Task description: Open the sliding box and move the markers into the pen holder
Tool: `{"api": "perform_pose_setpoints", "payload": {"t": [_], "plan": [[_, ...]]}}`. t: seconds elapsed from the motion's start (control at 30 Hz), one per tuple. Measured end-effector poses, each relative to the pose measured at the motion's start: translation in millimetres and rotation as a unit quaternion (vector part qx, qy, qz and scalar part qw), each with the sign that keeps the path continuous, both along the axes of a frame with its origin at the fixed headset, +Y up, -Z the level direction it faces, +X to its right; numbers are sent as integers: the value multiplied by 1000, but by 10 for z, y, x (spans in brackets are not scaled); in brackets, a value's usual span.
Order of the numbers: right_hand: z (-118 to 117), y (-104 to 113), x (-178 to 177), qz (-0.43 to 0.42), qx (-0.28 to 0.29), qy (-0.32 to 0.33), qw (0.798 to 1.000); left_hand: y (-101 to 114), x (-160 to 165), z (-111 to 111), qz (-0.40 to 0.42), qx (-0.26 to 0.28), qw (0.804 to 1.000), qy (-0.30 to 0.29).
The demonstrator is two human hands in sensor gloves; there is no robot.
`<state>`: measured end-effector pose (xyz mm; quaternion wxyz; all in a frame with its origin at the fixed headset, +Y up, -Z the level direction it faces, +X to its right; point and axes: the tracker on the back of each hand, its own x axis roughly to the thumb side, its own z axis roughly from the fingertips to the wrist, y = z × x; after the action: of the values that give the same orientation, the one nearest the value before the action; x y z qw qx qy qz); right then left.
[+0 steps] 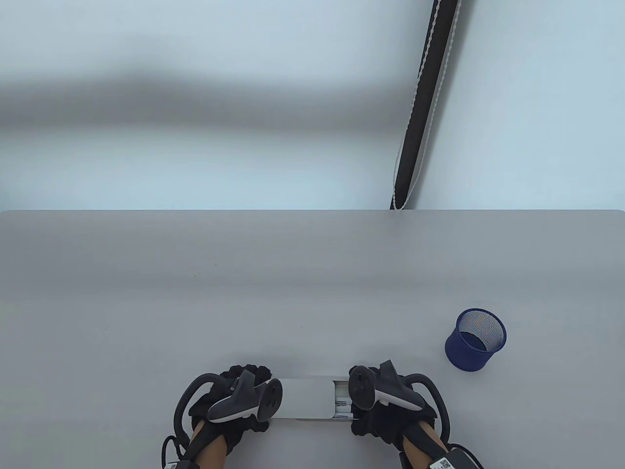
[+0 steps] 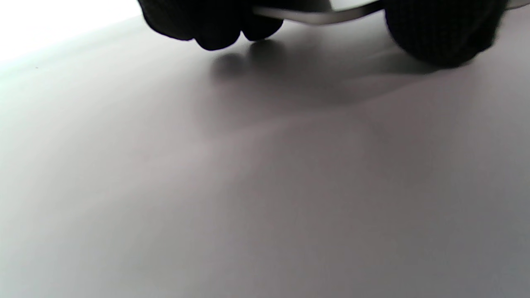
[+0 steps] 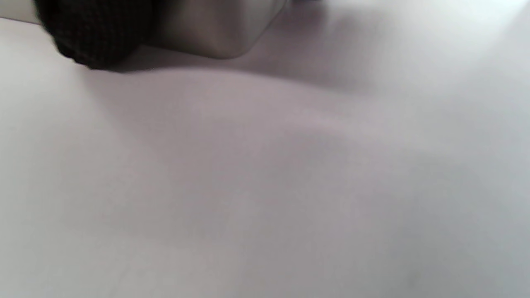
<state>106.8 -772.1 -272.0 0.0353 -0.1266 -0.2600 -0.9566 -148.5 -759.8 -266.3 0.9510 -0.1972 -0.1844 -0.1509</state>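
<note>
A flat silver sliding box lies near the table's front edge between both hands. My left hand grips its left end; in the left wrist view curled gloved fingers and thumb hold the lid's thin edge above the table. My right hand holds the right end, where the inner tray is slid out a little and white markers show. The right wrist view shows a fingertip against the box corner. A blue mesh pen holder stands to the right, empty as far as I see.
The grey table stretches away to its far edge. Behind it a dark pole with a white cord rises against the pale wall.
</note>
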Motion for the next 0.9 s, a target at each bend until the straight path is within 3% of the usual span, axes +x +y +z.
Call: {"api": "perform_pose_setpoints", "payload": {"t": [0.3,0.5,0.67,0.9], "plan": [[-7,17,7,0,-20,-4,1000,3,-49,-4,2,1,1000,11],[-33,65,51,-51,-38,5,998,3,-53,-7,3,4,1000,7],[-58,121,91,-105,48,-22,993,-6,-60,-11,8,4,1000,6],[-43,107,50,-15,129,7,992,-10,-63,-13,12,5,1000,5]]}}
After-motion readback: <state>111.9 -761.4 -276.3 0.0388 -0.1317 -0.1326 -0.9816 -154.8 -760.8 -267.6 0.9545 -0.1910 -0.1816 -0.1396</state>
